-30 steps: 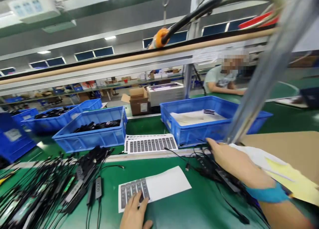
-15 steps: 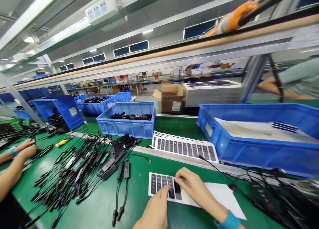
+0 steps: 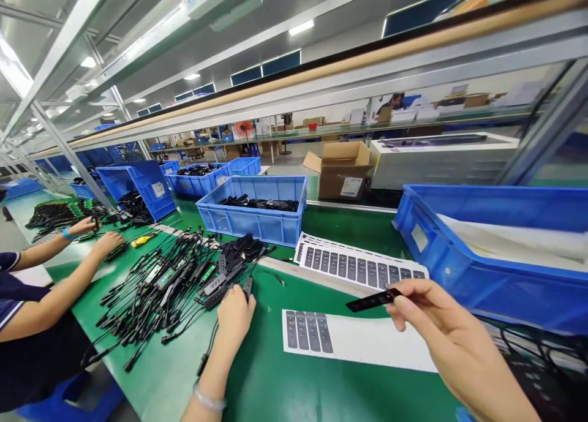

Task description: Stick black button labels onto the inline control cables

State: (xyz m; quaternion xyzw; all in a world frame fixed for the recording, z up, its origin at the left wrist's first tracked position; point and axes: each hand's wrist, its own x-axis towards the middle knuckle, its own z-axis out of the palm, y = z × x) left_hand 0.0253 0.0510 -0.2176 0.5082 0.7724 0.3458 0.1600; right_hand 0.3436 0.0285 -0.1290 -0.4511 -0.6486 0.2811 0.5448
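Labels: the cardboard box (image 3: pixel 343 178) carries a white label (image 3: pixel 351 187), and the upended blue crate (image 3: pixel 147 196) another; print on both too small to read. Small pale marks show on the four dark strips (image 3: pixel 313 333) at the left end of the white sheet (image 3: pixel 362 342); characters not legible. Similar rows of marked strips on the stacked sheets (image 3: pixel 362 267) behind.

Edges and room: green tabletop (image 3: pixel 271 379) shows between the left hand (image 3: pixel 236 315) and the white sheet, and also in front of the sheet. A pale rail (image 3: pixel 280 274) crosses behind it. Wall of the large blue bin (image 3: pixel 505 287) bounds the right rear; cable pile (image 3: pixel 160 299) bounds the left. The table's near edge slants past a co-worker's arm (image 3: pixel 68 299).

Hands: right hand (image 3: pixel 422 315) pinches one end of a black strip (image 3: pixel 367 301) between thumb and fingers. The strip points left from the fingertips, raised, seen just beyond the sheet's rear edge. Left hand is bent over a slim dark device (image 3: pixel 248 286) beside the pile; thumb and fingers hide most of it, so whether it is gripped or only touched cannot be told.
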